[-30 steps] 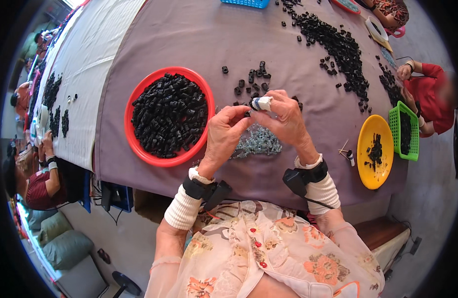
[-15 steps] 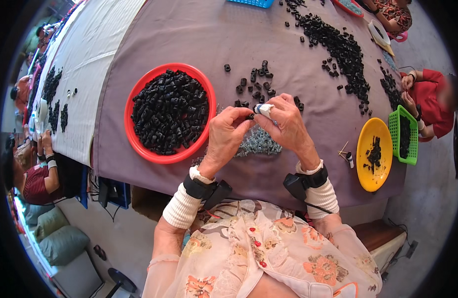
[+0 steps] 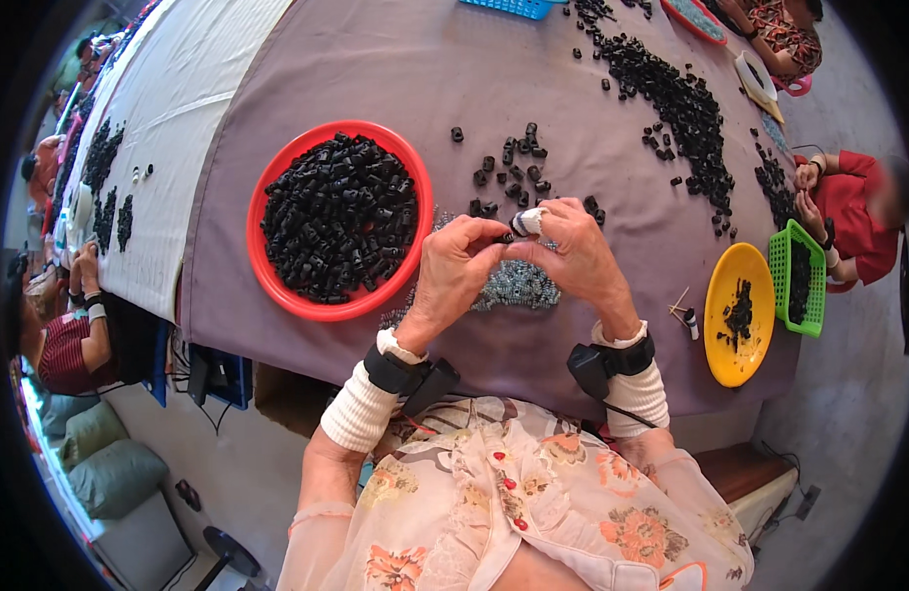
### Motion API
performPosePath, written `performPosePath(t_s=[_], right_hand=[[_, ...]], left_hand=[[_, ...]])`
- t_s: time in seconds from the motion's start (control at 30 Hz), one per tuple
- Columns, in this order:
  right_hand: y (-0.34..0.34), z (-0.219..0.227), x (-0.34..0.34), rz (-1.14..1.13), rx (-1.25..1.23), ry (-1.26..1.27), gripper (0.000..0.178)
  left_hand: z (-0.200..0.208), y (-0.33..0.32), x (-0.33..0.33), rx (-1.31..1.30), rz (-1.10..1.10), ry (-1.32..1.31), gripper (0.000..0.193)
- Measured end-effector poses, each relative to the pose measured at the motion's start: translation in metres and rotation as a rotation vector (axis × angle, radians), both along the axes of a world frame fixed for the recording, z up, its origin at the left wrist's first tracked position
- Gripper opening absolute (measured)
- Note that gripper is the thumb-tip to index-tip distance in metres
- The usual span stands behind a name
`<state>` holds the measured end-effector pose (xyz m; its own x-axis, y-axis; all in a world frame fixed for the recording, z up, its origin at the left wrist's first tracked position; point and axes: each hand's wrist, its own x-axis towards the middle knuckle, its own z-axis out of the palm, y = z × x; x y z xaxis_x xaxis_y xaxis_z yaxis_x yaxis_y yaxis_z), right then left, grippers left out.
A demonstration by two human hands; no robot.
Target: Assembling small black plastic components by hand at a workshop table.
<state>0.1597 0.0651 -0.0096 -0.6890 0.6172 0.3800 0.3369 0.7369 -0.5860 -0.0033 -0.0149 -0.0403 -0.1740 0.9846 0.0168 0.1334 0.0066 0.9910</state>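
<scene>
My left hand [image 3: 454, 264] pinches a small black plastic part [image 3: 505, 237] between thumb and forefinger. Just to its right, my right hand [image 3: 573, 251] has its thumb and forefinger curled toward that part. White wrapping [image 3: 527, 222] covers the right forefinger; what its fingertips hold, if anything, is too small to make out. Under both hands lies a heap of small silvery metal pieces [image 3: 519, 286]. Beyond the fingers, several loose black parts [image 3: 514, 172] are scattered on the cloth. A red basin [image 3: 425, 197] full of similar black parts [image 3: 336, 217] stands left of my left hand.
A yellow plate [image 3: 720, 340] with black bits and a green basket [image 3: 817, 295] stand at the right. Near them lies a small bottle [image 3: 692, 323] beside thin sticks. A long pile of black parts [image 3: 671, 98] spreads across the far right. Co-workers sit at both sides.
The fingertips of my two hands have drawn slightly apart, and more of the black part shows in my left pinch. The whole view has shifted a little.
</scene>
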Motion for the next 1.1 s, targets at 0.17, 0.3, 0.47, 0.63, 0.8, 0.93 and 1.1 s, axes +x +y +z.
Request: performPosePath(t_s=[0.17,0.3,0.47,0.63,0.8,0.93,1.1], right_hand=[[0.000,-0.001,0.001,-0.045,-0.065,0.027,0.016],[-0.002,-0.001,-0.001,-0.004,-0.051,0.068,0.014],[-0.001,-0.003,-0.002,0.004,-0.003,0.040,0.013],[0.000,-0.002,0.000,0.010,-0.065,0.098,0.014],[0.004,-0.006,-0.004,-0.065,0.010,0.091,0.014],[0.025,-0.003,-0.009,-0.133,0.105,-0.065,0.013],[0.056,-0.024,-0.032,-0.195,0.209,-0.272,0.011]], left_hand=[[-0.004,0.000,0.000,-0.010,-0.018,-0.053,0.018],[-0.004,-0.001,0.001,-0.025,-0.022,-0.055,0.018],[-0.005,0.001,0.003,-0.027,-0.016,-0.058,0.018],[-0.005,0.001,0.003,-0.044,-0.021,-0.077,0.018],[-0.004,0.001,0.000,-0.057,-0.023,-0.099,0.018],[-0.005,0.002,-0.004,-0.105,-0.023,-0.139,0.019],[0.001,0.001,-0.007,-0.114,0.004,-0.221,0.019]])
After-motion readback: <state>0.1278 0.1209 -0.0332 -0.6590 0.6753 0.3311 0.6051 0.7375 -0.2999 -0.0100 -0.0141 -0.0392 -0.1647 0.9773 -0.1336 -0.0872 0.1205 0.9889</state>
